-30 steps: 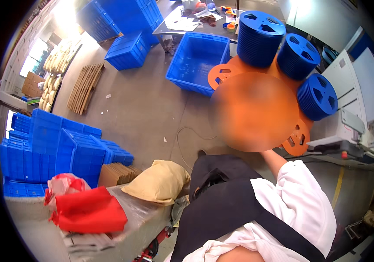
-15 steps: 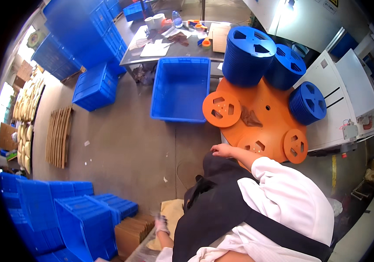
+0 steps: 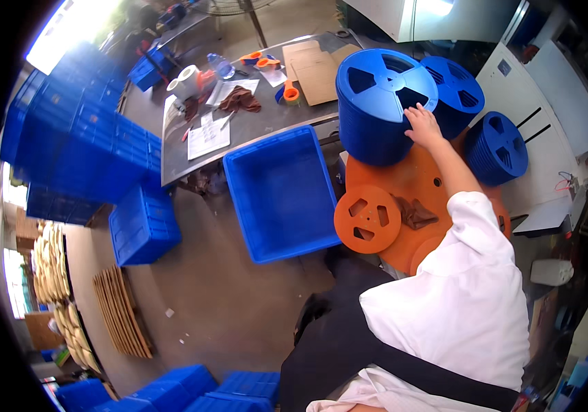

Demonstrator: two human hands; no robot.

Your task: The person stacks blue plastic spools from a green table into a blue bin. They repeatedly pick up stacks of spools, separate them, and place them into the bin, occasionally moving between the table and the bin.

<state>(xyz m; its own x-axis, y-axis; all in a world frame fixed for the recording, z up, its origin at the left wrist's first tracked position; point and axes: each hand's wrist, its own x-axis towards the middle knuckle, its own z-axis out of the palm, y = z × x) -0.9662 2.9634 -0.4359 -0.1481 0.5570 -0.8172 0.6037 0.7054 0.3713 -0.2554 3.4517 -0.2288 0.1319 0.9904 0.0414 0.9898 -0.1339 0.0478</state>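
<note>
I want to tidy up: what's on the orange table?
On the orange table: three stacks of blue discs, orange discs and a brown cloth. The white sleeve covers some of the near part; what lies under it cannot be seen.

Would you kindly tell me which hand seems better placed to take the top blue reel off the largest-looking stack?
Probably the right hand: its arm is stretched out, and its spread fingers are at the right edge of the top blue reel. The left hand is out of view.
</note>
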